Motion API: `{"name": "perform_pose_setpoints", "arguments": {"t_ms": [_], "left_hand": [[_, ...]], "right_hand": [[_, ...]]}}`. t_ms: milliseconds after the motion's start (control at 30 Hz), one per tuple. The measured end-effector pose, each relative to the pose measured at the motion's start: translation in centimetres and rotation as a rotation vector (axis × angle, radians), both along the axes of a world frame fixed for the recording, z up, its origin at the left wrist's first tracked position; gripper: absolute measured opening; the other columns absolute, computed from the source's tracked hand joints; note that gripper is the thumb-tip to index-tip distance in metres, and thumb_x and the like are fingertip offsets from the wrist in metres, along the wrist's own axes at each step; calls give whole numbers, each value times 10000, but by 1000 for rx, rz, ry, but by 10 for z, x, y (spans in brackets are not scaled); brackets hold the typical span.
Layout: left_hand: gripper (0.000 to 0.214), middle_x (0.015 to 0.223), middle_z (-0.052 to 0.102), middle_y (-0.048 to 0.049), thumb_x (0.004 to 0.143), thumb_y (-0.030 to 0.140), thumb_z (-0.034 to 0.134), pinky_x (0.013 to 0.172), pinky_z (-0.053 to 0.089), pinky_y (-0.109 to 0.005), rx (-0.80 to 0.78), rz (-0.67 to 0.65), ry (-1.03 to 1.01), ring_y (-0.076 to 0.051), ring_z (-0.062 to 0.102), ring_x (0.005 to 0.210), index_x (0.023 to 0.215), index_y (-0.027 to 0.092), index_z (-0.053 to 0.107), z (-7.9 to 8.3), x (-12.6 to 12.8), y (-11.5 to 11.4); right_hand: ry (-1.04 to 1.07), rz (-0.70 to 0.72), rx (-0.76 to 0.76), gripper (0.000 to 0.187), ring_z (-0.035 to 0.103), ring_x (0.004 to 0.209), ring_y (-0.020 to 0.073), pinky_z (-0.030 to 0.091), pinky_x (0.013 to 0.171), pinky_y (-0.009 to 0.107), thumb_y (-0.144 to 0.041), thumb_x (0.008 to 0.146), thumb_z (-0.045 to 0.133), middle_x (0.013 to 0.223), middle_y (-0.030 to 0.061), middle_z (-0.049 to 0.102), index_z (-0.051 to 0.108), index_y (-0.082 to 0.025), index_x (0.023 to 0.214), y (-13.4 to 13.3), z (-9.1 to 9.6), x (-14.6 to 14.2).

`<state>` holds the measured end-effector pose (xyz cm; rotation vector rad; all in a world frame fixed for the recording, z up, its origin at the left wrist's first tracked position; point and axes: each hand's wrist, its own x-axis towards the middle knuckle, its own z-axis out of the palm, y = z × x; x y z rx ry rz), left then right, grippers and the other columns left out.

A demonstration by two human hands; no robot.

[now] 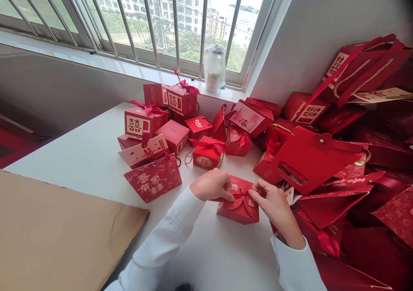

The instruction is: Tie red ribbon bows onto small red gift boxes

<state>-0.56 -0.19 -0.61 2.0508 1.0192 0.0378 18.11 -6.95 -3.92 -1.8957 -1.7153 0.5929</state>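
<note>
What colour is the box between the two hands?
The box is red, with pale lettering; the head view shows it.

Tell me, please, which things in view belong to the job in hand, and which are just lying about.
In the job:
- small red box
- red tie across its top
- left hand and right hand, both at the tie

Apparently just lying about:
- cardboard sheet
- bagged container
- other red boxes and bags, untouched
</note>
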Motion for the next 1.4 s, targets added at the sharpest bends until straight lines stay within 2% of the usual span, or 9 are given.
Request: {"name": "perform_pose_setpoints", "arguments": {"t_ms": [133, 233, 300, 433, 567, 833, 1000, 1267, 1400], "left_hand": [[356, 405, 458, 45, 741, 348, 592, 449, 247, -213, 4, 5, -28, -64, 354, 396, 474, 158, 455, 7, -4, -1], [519, 383, 358, 43, 824, 450, 492, 452, 213, -229, 49, -17, -63, -58, 265, 407, 416, 161, 353, 8, -4, 0], [540, 405, 309, 50, 821, 481, 497, 454, 184, -239, 64, -31, -85, -62, 218, 443, 418, 161, 333, 7, -1, 0], [354, 470, 404, 41, 714, 340, 626, 444, 228, -209, -27, -53, -106, -63, 296, 483, 478, 143, 451, 4, 2, 1], [200, 460, 456, 45, 686, 277, 615, 409, 255, -178, -78, -97, -111, -60, 358, 445, 557, 141, 545, 3, -3, 3], [202, 478, 466, 54, 677, 291, 647, 416, 263, -165, -124, -164, -102, -54, 365, 461, 570, 131, 585, 6, -8, 11], [170, 534, 553, 42, 682, 298, 691, 477, 323, -159, -116, -224, -110, -60, 437, 501, 633, 137, 668, 7, -11, 16], [322, 523, 569, 30, 654, 469, 729, 447, 323, -157, -156, -261, -77, -65, 452, 491, 641, 148, 702, 1, -21, 19], [333, 596, 617, 23, 683, 494, 704, 494, 348, -166, -122, -268, -186, -72, 469, 539, 693, 162, 728, 5, -20, 15]], "right_hand": [[45, 1, -12, 204, 430, 540, 116, 304, 536, 220, -344, 773, 464, 563, -49, 474, 458, -205, 624, -2, 0, 2], [46, -4, -27, 200, 428, 540, 116, 298, 534, 224, -326, 774, 467, 558, -50, 471, 447, -205, 616, -2, 2, 1], [60, 0, -34, 200, 427, 545, 118, 297, 538, 228, -318, 775, 463, 556, -46, 468, 439, -205, 612, -2, 3, -1], [95, -10, -27, 198, 425, 552, 122, 297, 540, 232, -316, 774, 459, 562, -40, 467, 437, -204, 612, -2, 3, -1], [99, -30, -26, 194, 411, 539, 119, 283, 534, 233, -309, 770, 458, 548, -45, 445, 425, -205, 609, -3, 1, -1], [83, -25, -40, 190, 417, 533, 115, 277, 518, 227, -296, 756, 468, 539, -49, 453, 433, -203, 595, -2, 3, -3], [76, -16, -37, 191, 417, 523, 116, 280, 508, 228, -303, 740, 480, 530, -44, 462, 456, -201, 580, 0, 3, -5], [72, 44, -58, 219, 451, 531, 129, 297, 512, 235, -358, 736, 487, 540, -33, 492, 475, -202, 583, 3, -4, -2], [99, 54, -45, 241, 438, 500, 123, 301, 495, 233, -382, 718, 510, 506, -35, 488, 486, -198, 563, 3, -5, 0]]}}
